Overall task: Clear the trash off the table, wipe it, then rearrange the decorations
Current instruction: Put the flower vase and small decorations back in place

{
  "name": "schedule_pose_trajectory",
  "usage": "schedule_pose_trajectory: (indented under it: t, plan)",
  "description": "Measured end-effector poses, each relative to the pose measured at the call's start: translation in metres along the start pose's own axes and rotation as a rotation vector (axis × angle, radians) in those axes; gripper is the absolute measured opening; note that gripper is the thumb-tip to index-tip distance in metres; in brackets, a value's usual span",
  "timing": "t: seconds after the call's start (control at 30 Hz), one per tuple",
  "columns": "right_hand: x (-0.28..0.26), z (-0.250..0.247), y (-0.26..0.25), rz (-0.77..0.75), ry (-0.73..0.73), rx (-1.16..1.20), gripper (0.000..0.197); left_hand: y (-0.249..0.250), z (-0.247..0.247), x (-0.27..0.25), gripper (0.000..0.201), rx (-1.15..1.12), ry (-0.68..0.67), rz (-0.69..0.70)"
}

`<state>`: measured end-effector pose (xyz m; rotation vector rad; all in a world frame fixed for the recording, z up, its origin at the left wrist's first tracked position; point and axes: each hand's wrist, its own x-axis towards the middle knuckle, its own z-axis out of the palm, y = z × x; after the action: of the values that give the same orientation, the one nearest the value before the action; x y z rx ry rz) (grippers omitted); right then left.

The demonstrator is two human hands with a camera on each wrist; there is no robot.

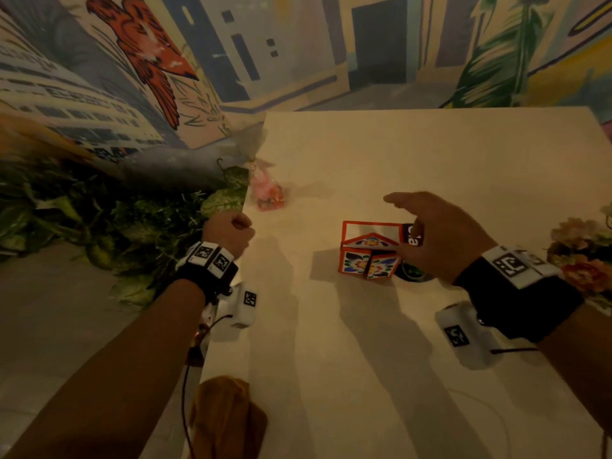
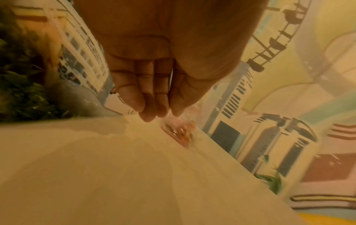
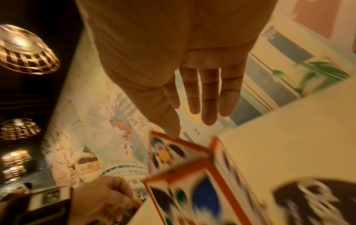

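Observation:
An orange-edged box (image 1: 369,256) with a flower pattern stands mid-table, its top flaps open. My right hand (image 1: 407,213) hovers over the box's right side with spread, straight fingers; in the right wrist view the thumb tip (image 3: 173,134) meets a flap of the box (image 3: 183,153). A clear plastic bag (image 1: 269,191) with pink and red contents lies near the table's left edge. My left hand (image 1: 236,226) is curled at that edge, a little short of the bag (image 2: 181,132), and I see nothing in it.
The white table (image 1: 430,154) stands against a painted wall. A flower arrangement (image 1: 583,256) sits at the right edge, a dark round dish (image 1: 412,272) beside the box, a brown cloth (image 1: 228,415) at the near-left corner. Leafy plants (image 1: 99,220) fill the floor on the left.

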<state>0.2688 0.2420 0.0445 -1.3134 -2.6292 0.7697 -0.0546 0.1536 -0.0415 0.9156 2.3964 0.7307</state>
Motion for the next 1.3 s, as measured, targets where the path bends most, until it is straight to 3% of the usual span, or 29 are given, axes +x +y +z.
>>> schedule_pose_trajectory:
  t: [0.1,0.2,0.3,0.43,0.6,0.67,0.87,1.0,1.07,1.13,1.23,1.3]
  plan:
    - [0.01,-0.016,-0.036,-0.14,0.1,0.004,0.043,-0.005,-0.02,0.026,0.02,0.064,0.06,-0.014]
    - [0.022,-0.008,-0.083,-0.29,0.151,0.173,0.021,-0.001,-0.029,0.046,0.038,0.049,0.04,0.01]
    - [0.03,0.02,-0.125,-0.332,0.038,0.288,0.008,0.009,-0.032,0.062,0.053,0.022,0.02,0.081]
    - [0.054,0.075,-0.151,-0.15,-0.224,0.28,0.014,0.019,-0.036,0.08,0.06,0.01,-0.067,0.139]
    - [0.104,0.111,-0.149,0.156,-0.184,0.447,0.046,0.025,-0.03,0.09,0.073,0.084,-0.164,0.086]
    - [0.122,0.115,-0.148,0.203,-0.142,0.478,0.053,0.023,-0.025,0.091,0.071,0.037,-0.179,0.037]
    - [0.162,0.119,-0.144,0.252,-0.136,0.505,0.033,0.027,-0.008,0.089,0.043,-0.076,-0.228,0.063]
    - [0.174,0.12,-0.147,0.184,-0.187,0.512,0.027,0.027,-0.002,0.09,0.05,-0.097,-0.21,0.116]
    - [0.175,0.122,-0.148,0.176,-0.198,0.498,0.034,0.024,-0.002,0.087,0.051,-0.076,-0.2,0.123]
    - [0.169,0.126,-0.147,0.163,-0.175,0.522,0.028,0.02,-0.002,0.083,0.05,-0.057,-0.168,0.157]
    - [0.148,0.129,-0.146,0.139,-0.118,0.64,0.02,0.012,0.001,0.071,0.038,-0.052,-0.183,0.202]
    - [0.131,0.137,-0.143,0.149,-0.096,0.718,0.027,0.004,0.004,0.058,0.034,-0.062,-0.21,0.221]
